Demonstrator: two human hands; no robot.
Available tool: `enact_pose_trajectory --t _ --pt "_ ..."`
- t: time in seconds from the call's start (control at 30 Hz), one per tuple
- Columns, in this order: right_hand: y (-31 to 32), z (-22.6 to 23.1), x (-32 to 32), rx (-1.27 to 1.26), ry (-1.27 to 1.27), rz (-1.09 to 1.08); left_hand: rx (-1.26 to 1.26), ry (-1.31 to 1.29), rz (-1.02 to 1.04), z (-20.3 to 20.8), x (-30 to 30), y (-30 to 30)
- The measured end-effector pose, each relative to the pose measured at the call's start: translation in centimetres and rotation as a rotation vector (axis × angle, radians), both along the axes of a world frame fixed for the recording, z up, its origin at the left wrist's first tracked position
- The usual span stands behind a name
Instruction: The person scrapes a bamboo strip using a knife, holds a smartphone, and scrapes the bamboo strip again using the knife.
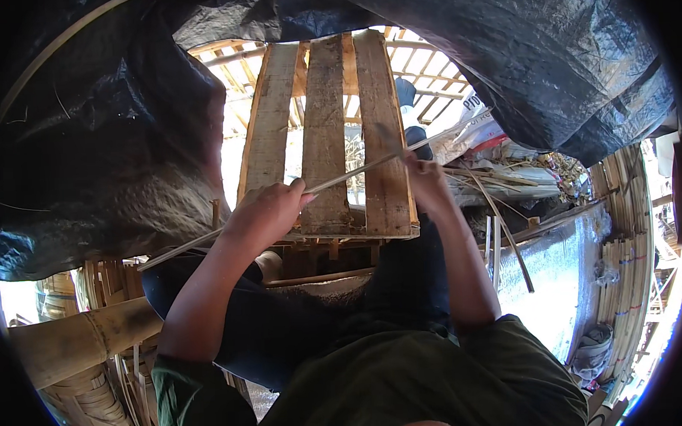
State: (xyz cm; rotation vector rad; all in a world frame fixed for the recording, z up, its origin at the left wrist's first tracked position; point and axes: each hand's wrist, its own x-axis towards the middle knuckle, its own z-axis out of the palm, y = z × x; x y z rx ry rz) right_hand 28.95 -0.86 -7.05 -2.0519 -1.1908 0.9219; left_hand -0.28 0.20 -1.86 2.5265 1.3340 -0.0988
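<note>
A long, thin, pale bamboo strip [354, 172] slants across in front of me, its near end low on the left and its far end up on the right. My left hand [269, 206] is closed around it, thumb on top. Just right of the planks, my right hand [428, 181] is closed on a knife [389, 138], whose grey blade is smeared by motion. The blade crosses the strip; whether it cuts into it I cannot tell. Beneath both hands stands a slatted wooden bench [325, 138] of three rough planks with gaps between them.
Black plastic sheeting [106, 146] hangs at the left, and more [530, 49] at the upper right. A thick bamboo pole [90, 338] lies at lower left. Loose strips [507, 237] and a white sack [473, 129] are at the right, before bundled bamboo slats [625, 271].
</note>
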Motion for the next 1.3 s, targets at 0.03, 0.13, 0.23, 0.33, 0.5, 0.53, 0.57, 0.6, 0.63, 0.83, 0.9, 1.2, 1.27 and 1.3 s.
enact_pose_trajectory --t 0.03,0.13,0.23,0.33,0.5,0.53,0.57,0.6,0.63,0.83,0.9,1.2,1.27,1.3 --pt "-0.1 -0.2 -0.1 -0.006 -0.002 -0.003 -0.006 -0.002 -0.003 -0.1 0.1 0.0" --pt "0.9 -0.2 1.1 -0.126 0.067 0.004 0.006 -0.030 0.008 -0.4 0.3 -0.2" --pt "0.6 -0.7 0.5 0.007 -0.015 -0.010 0.011 -0.018 0.002 -0.5 0.6 -0.1" --pt "0.8 1.0 0.6 -0.128 0.083 0.000 0.051 0.013 0.008 -0.6 0.4 -0.5" --pt "-0.3 -1.3 -2.2 -0.022 0.133 0.117 0.031 0.034 0.007 -0.5 1.1 -0.2" --pt "-0.2 2.2 -2.4 -0.220 0.113 0.161 0.025 0.037 0.013 -0.5 0.8 -0.4" --pt "0.2 1.8 -1.9 -0.226 0.115 0.167 0.016 0.056 0.021 -0.6 0.6 -0.6" --pt "0.9 2.0 -1.3 -0.227 0.132 0.081 0.016 0.072 0.025 -0.7 0.8 -0.4" --pt "1.3 2.2 -1.1 -0.228 0.149 -0.005 0.020 0.071 0.026 -0.7 0.9 -0.3" --pt "0.8 2.3 -2.9 -0.318 0.044 0.166 0.082 0.049 0.007 -1.1 0.9 -0.4" --pt "0.4 1.4 -3.3 -0.168 0.039 0.092 0.040 0.018 0.009 -0.7 1.2 -0.7" --pt "-1.0 -0.2 -6.2 -0.054 -0.164 0.313 0.055 0.072 0.003 -1.2 1.1 -1.1" --pt "-0.4 1.5 -5.3 -0.132 -0.110 0.222 0.076 0.044 0.004 -1.7 0.6 -1.2" --pt "0.4 2.9 -4.5 -0.194 -0.058 0.118 0.114 0.016 -0.006 -1.8 0.7 -0.9"
